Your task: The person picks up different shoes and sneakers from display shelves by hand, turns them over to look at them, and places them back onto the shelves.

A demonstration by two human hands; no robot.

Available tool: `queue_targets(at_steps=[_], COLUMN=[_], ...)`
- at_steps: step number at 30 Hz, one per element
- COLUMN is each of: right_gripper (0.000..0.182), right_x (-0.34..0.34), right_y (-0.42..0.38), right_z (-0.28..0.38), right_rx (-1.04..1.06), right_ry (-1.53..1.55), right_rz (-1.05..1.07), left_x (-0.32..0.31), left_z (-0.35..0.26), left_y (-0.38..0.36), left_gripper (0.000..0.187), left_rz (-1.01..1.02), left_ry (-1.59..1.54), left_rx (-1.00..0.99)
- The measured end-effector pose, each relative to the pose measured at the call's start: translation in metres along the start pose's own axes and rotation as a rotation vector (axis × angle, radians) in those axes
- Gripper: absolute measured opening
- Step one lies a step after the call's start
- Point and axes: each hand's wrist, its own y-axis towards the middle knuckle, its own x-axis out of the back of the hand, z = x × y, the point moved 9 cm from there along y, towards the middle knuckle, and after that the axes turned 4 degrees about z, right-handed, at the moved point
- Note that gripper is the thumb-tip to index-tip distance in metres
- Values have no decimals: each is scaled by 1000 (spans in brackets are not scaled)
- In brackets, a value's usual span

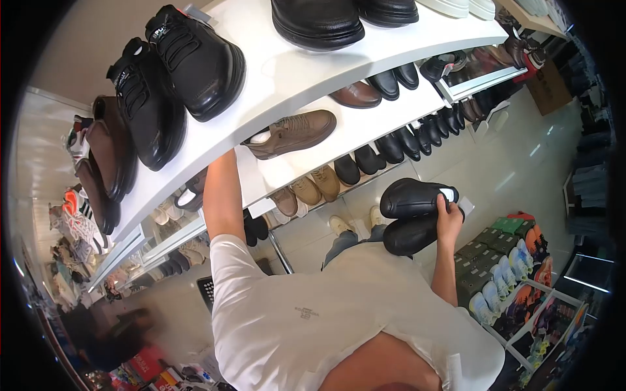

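Note:
My right hand (448, 222) is closed around the heel end of a pair of black slip-on shoes (412, 199), held together above the floor with a white label showing at the opening. My left forearm (222, 195) reaches under the curved upper shelf (274, 98), which hides that hand, so its fingers do not show. Just right of this forearm, a brown lace-up shoe (297, 133) rests on the lower white shelf (352, 133). Above, black lace-up shoes (195, 65) stand on the upper shelf.
Brown loafers (112, 146) line the upper shelf's left end. Tan shoes (305, 191) and several black shoes fill the bottom row. To the right, stacked shoe boxes (486, 251) stand beside bright sneakers (502, 280). A blurred dark shape is at lower left.

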Motion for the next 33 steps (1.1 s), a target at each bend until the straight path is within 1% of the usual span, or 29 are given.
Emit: queue_targets(at_steps=[3, 6, 8, 9, 10, 11, 12, 13, 14, 15, 16, 17, 18, 19, 20, 22, 24, 25, 26, 28, 29, 31, 32, 33], right_gripper=[60, 64, 71, 76, 76, 73, 71, 63, 59, 60, 60, 60, 60, 61, 61, 62, 59, 57, 57, 56, 56, 55, 55, 56], right_x=[-8, -23, -35, -40, -43, -42, -41, -37, -38, -36, -35, -31, -30, -27, -26, -23, -21, -22, -22, -24, -24, -25, -28, -26], right_y=[8, 21, 37, 44, 50, 54, 55, 54, 59, 62, 67, 71, 73, 73, 78, 79, 82, 84, 83, 84, 84, 87, 89, 88], right_z=[-5, -19, -22, -26, -28, -30, -33, -24, -30, -35, -36, -37, -39, -42, -41, -42, -39, -43, -45, -50, -54, -60, -62, -64], right_rx=[-28, -70, -7, -30, -27, -12, 0, 24, 51, 61, 77, 67, 65, 55, 53, 67, 70, 72, 72, 32, 31, 47, 49, 87], right_ry=[-8, 9, 10, -1, 6, 30, 48, 108, 183, 182, 186, 112, 117, 100, 91, 76, 109, 86, 82, 148, 145, 85, 93, 100], right_rz=[32, 138, 115, 161, 170, 142, 117, 121, 91, 70, 48, 47, 58, 56, 44, 57, 48, 55, 64, 86, 92, 53, 49, 19], left_x=[-3, -11, -19, -23, -27, -26, -27, -29, -30, -33, -41, -48, -60, -70, -77, -97, -106, -97, -91, -88, -88, -97, -96, -96], left_z=[3, 3, -7, -12, -18, -29, -40, -51, -39, -20, -3, 19, 35, 57, 64, 73, 67, 54, 62, 46, 43, -12, -7, 15], left_y=[-17, -34, -51, -69, -96, -129, -161, -194, -212, -228, -243, -250, -256, -255, -253, -245, -233, -222, -216, -211, -218, -237, -231, -221], left_gripper=[22, 21, 20, 20, 20, 19, 14, 11, 13, 16, 14, 13, 13, 14, 16, 17, 23, 31, 35, 36, 36, 33, 33, 31], left_rz=[-19, -42, -67, -86, -133, -195, -261, -328, -291, -254, -283, -308, -329, -334, -372, -420, -414, -552, -590, -554, -556, -788, -794, -676], left_ry=[-61, -153, -251, -327, -420, -482, -510, -539, -531, -524, -561, -507, -511, -502, -388, -393, -158, 100, 302, 498, 501, 1130, 1128, 927], left_rx=[7, 6, -17, -22, -12, 6, 38, 69, 77, 89, 137, 192, 263, 276, 282, 286, 300, 58, 69, 185, 190, -127, -136, -179])
